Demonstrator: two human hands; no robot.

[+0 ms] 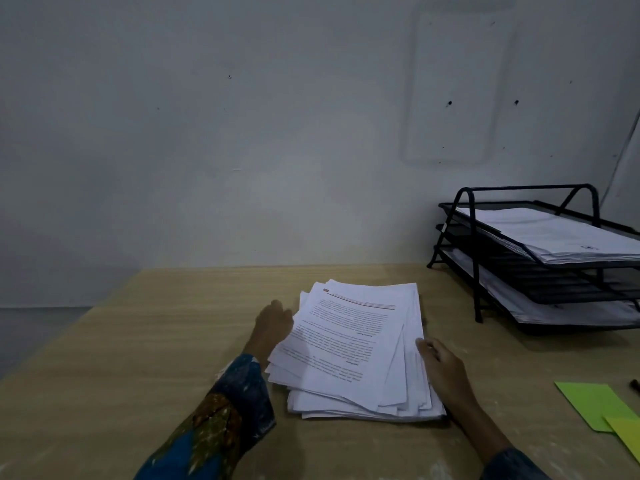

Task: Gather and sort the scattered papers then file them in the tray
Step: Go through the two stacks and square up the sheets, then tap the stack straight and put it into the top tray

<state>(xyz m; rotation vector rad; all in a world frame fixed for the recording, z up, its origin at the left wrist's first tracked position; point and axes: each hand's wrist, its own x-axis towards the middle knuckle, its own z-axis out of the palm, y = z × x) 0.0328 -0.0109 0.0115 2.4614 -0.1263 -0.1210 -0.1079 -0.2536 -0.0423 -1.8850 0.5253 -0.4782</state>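
A loose, uneven stack of white printed papers (356, 348) lies on the wooden desk (138, 358) in front of me, its sheets fanned out of line. My left hand (272, 327) rests flat against the stack's left edge, fingers partly under the top sheets. My right hand (441, 367) presses against the right edge, fingers on the sheets. Neither hand has lifted the stack. A black wire-mesh tray (478, 271) with three tiers stands at the back right; white papers (554, 237) lie in its top tier and more sheets lie in its bottom tier.
Green paper slips (588, 403) and a yellow-green one (627, 434) lie at the right edge of the desk, with a small dark object (634, 384) beyond them. A grey wall stands behind the desk. The desk's left edge drops off to a floor.
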